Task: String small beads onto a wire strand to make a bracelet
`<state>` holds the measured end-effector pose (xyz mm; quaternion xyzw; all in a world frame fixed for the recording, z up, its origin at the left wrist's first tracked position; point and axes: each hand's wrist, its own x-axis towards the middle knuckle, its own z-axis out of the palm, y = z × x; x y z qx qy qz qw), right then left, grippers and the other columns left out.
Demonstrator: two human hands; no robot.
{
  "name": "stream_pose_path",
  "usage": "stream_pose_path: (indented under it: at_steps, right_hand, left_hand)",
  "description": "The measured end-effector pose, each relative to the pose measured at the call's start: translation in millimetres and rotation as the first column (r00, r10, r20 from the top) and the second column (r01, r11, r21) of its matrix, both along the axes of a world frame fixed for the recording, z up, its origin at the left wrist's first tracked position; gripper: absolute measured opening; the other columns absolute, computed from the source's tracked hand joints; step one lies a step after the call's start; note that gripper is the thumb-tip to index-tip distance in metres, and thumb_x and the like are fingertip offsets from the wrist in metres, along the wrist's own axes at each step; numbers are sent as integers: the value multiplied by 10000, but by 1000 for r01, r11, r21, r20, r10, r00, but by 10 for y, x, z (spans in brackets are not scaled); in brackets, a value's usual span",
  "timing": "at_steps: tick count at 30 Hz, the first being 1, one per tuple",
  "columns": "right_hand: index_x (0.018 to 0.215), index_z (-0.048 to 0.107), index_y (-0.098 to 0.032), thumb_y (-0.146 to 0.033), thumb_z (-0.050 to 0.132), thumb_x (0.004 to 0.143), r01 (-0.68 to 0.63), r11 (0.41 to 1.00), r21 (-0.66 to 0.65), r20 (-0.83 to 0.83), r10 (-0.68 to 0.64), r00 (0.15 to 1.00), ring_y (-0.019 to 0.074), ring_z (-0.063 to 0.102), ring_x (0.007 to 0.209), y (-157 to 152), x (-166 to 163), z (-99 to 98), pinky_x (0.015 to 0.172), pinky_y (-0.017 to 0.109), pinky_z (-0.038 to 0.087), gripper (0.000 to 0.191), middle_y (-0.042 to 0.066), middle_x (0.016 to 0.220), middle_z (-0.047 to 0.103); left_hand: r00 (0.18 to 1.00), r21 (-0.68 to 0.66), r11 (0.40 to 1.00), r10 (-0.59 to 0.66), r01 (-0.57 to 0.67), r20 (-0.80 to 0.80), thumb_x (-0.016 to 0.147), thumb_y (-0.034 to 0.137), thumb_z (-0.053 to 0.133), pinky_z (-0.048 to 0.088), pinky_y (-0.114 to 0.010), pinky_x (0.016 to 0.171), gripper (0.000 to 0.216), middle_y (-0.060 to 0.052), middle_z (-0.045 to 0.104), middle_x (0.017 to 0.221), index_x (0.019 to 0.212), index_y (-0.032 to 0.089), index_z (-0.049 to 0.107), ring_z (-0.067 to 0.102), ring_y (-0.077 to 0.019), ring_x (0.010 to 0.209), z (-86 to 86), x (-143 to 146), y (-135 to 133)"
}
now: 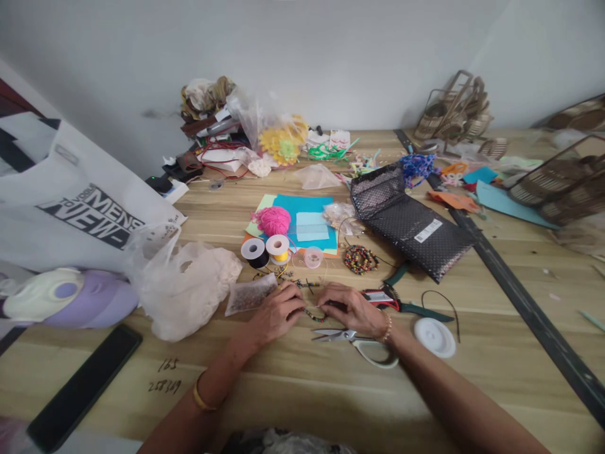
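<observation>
Between my hands a short string of small coloured beads (314,316) hangs in a shallow curve over the wooden table. My left hand (282,309) pinches its left end, and my right hand (347,306) is closed at its right end; the exact grip of the fingertips is partly hidden. Just below my right hand lie scissors (358,340) with pale handles, blades pointing left. Red and green pliers (394,301) rest beyond my right wrist. A clear bag of small beads (251,294) sits beside my left hand. A coiled bead strand (360,259) lies farther back.
Spools of black thread (254,252) and yellow thread (278,248) stand beyond my hands, near pink yarn (273,220). A black bubble mailer (411,221) lies right of centre. A white lid (435,337) is at right, a plastic bag (189,284) and black phone (85,388) at left.
</observation>
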<state>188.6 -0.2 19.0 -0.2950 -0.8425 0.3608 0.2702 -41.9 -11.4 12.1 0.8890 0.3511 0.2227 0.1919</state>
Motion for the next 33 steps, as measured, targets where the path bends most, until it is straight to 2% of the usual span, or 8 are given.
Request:
stream_pose_path:
  at_steps: [5, 13, 33]
  right_hand:
    - [885, 641, -147, -230, 491, 955, 6, 1000, 16, -5, -6, 1000, 167, 581, 803, 1, -5, 0, 743, 275, 465, 185, 69, 843, 644]
    - [888, 640, -142, -259, 482, 959, 10, 1000, 17, 0, -10, 1000, 175, 581, 792, 3, -2, -24, 736, 289, 472, 210, 79, 833, 648]
    - [896, 647, -141, -264, 475, 962, 5, 1000, 15, 2, -5, 1000, 177, 594, 801, 4, 2, -12, 745, 292, 482, 222, 85, 846, 654]
  left_hand:
    - [999, 37, 999, 35, -33, -39, 866, 119, 568, 464, -367, 896, 146, -64, 580, 926, 859, 180, 700, 498, -212, 1000, 42, -10, 8]
    - [996, 35, 999, 25, -23, -85, 879, 129, 548, 467, -377, 887, 159, -69, 586, 914, 886, 175, 699, 498, -219, 994, 0, -22, 15]
    - [999, -20, 999, 30, -30, -22, 856, 157, 595, 472, -374, 883, 107, -63, 595, 918, 850, 184, 699, 518, -211, 984, -9, -27, 39]
